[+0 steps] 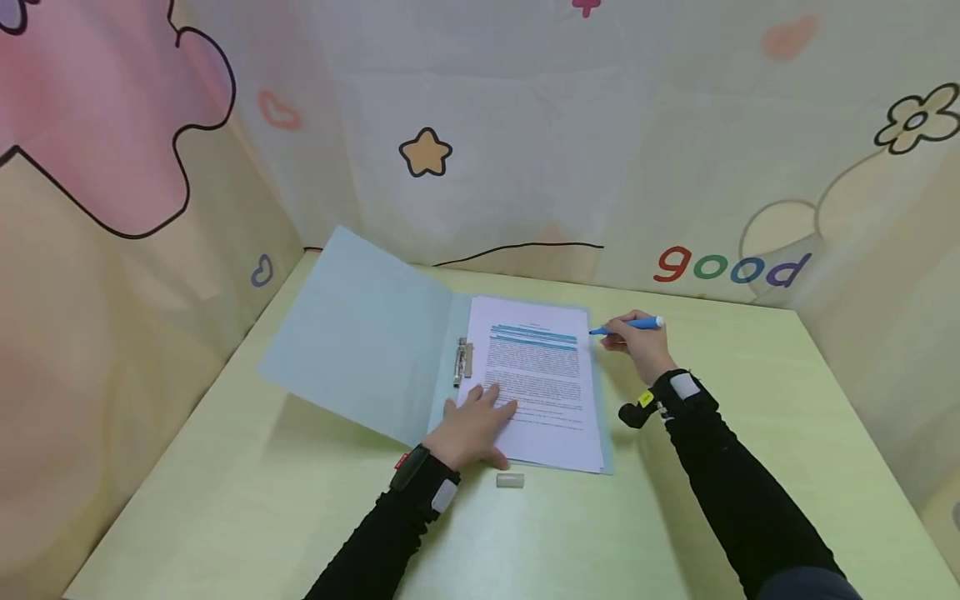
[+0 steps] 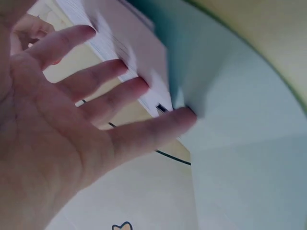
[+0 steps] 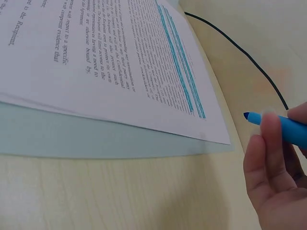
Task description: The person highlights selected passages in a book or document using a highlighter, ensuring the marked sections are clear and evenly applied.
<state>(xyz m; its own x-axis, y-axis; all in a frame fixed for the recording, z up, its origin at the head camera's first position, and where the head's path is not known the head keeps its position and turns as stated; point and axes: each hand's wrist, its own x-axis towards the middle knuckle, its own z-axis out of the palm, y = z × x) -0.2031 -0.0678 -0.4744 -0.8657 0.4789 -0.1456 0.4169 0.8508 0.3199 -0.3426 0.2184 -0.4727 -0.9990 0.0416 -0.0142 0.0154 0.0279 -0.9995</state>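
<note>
My right hand pinches an uncapped blue highlighter, just off the right edge of a printed sheet. In the right wrist view the highlighter's dark tip is apart from the paper. Thick blue strokes run across the upper lines of text. The sheet lies in an open pale blue folder with a metal clip at its left side. My left hand rests on the sheet's lower left corner, fingers spread, with the little finger near the folder's spine in the left wrist view.
A small grey-white piece lies on the table just below the folder. The folder's cover stands partly raised to the left. A printed cloth wall closes off the back and sides.
</note>
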